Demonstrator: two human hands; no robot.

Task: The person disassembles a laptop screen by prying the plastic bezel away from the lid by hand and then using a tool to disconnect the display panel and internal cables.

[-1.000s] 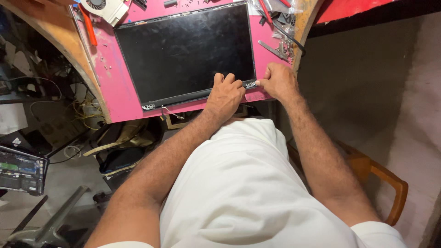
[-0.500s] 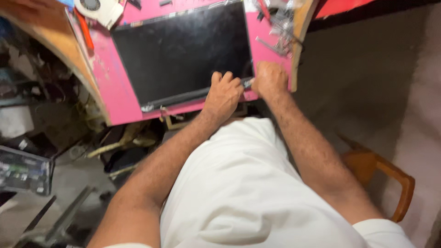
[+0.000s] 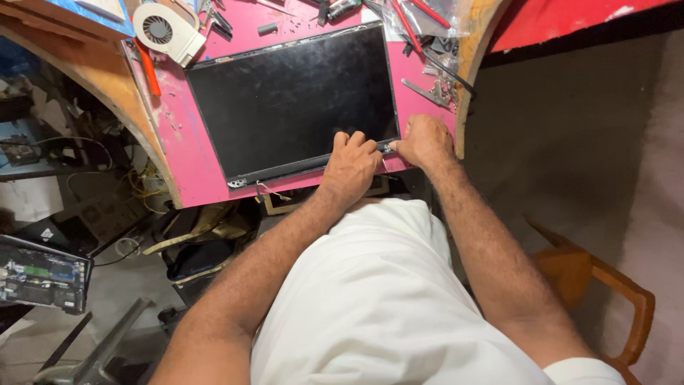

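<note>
Pink mat [image 3: 199,178] under panel [image 3: 292,100] — flat, steady | left hand [image 3: 350,165] clenched, pressing panel's corner | right hand [image 3: 425,140] pinching hinge [image 3: 387,147] — bracing it

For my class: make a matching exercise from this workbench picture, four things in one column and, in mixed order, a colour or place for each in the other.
Things:
1. screen panel
2. cooling fan
3. chair
4. left hand

Descriptions:
A. white, at the far left corner of the pink desk
B. orange wood, on the floor to the right
C. black, lying flat on the desk
D. on the near right edge of the panel, beside the right hand

Pairs: 1-C, 2-A, 3-B, 4-D
</note>
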